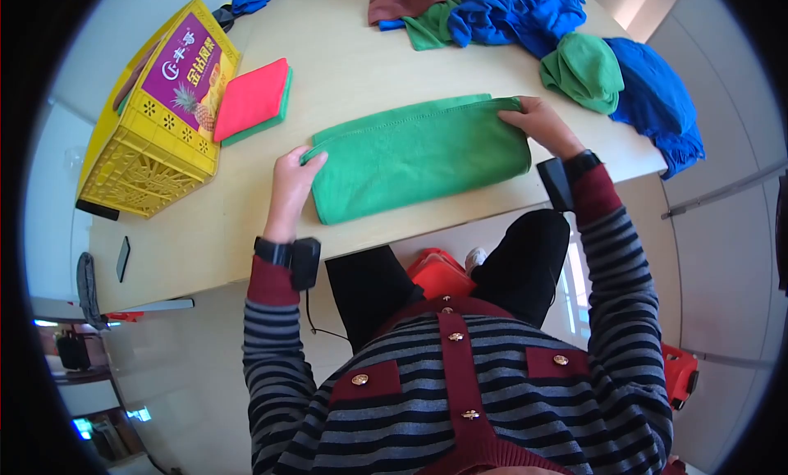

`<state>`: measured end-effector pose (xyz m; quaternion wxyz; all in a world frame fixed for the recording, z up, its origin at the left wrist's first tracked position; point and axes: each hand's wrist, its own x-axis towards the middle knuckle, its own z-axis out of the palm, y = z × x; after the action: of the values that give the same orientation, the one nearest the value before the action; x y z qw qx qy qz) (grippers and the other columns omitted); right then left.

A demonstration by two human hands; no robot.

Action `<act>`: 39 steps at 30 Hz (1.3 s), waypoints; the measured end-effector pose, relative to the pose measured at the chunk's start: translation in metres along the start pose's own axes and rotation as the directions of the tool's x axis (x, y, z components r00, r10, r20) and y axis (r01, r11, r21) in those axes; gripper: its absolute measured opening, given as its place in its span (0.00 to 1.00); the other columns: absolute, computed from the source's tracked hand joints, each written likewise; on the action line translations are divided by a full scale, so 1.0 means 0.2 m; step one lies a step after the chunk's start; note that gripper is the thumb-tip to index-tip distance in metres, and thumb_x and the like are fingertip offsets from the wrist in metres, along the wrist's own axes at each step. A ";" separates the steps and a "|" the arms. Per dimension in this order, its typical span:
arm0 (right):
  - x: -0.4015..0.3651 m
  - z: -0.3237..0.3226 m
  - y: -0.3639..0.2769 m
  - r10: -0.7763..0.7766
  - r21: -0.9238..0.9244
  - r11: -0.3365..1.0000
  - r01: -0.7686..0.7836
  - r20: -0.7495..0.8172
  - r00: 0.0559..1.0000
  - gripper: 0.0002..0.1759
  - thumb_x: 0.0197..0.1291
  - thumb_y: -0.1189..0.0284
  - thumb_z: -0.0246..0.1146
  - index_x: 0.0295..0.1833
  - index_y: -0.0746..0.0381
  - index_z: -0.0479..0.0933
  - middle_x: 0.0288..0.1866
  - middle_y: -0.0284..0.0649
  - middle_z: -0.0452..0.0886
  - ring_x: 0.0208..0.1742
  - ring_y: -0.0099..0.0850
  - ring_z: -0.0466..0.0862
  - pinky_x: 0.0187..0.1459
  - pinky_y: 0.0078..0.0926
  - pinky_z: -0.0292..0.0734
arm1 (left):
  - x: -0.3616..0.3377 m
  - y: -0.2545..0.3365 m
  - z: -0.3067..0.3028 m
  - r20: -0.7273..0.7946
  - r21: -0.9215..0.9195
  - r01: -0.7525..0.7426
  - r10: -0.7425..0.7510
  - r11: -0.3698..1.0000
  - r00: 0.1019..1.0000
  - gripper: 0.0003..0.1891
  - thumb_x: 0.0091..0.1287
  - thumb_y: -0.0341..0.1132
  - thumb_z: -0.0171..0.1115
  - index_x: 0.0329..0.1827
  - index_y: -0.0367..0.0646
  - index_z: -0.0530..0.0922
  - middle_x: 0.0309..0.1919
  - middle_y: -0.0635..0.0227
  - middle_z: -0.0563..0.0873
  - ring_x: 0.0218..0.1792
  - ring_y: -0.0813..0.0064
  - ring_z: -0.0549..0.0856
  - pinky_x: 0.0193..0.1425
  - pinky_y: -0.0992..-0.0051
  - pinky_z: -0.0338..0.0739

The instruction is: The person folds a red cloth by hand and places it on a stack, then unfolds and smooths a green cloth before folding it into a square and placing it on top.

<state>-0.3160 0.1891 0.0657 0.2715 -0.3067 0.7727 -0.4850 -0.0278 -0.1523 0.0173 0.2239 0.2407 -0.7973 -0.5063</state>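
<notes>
Two upper corners of the green cloth [423,159], mid-frame on the table [349,81], sit pinched in the grip of left hand [291,180] and right hand [548,129]; unequal pull could skew its top layer, edge visibly offset from the one beneath.

The front cloth [423,155] lies near the front edge of the desk [353,77]. To its left is the folded stack [254,100], just beside the crate [168,114]. A flat slab [123,258] lies before the crate. The loose pile [501,15] is behind the front cloth, the bunched cloths [603,77] behind and to its right.
</notes>
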 end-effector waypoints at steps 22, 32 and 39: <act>0.00 0.08 0.12 0.197 -0.038 0.978 -0.206 -0.168 0.966 0.20 0.70 0.57 0.66 0.50 0.65 0.83 0.33 0.31 0.82 0.30 0.20 0.78 0.32 0.20 0.74 | 0.15 -0.13 0.05 -0.018 0.018 0.024 -0.023 1.000 1.000 0.20 0.70 0.38 0.69 0.55 0.27 0.81 0.40 0.58 0.91 0.40 0.75 0.88 0.46 0.71 0.81; -0.16 0.19 0.21 0.077 -0.160 0.979 -0.129 -0.294 0.953 0.18 0.69 0.60 0.67 0.45 0.67 0.82 0.28 0.29 0.78 0.29 0.17 0.73 0.31 0.19 0.70 | -0.22 -0.10 0.07 -0.138 0.098 0.067 -0.053 0.993 0.989 0.12 0.72 0.36 0.68 0.46 0.34 0.79 0.29 0.64 0.85 0.31 0.78 0.83 0.36 0.70 0.76; -0.29 0.30 0.20 -0.063 -0.141 0.990 -0.003 -0.462 0.885 0.12 0.70 0.67 0.66 0.42 0.66 0.80 0.24 0.28 0.73 0.27 0.16 0.69 0.30 0.20 0.67 | -0.29 0.00 0.14 -0.261 0.392 0.058 0.051 0.918 0.964 0.12 0.73 0.38 0.65 0.40 0.38 0.75 0.27 0.55 0.81 0.29 0.59 0.84 0.36 0.61 0.75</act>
<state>-0.2435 0.2098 0.0139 0.0491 -0.2115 0.8418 -0.4942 0.0002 -0.0977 -0.0006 0.2745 0.3481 -0.8454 -0.2980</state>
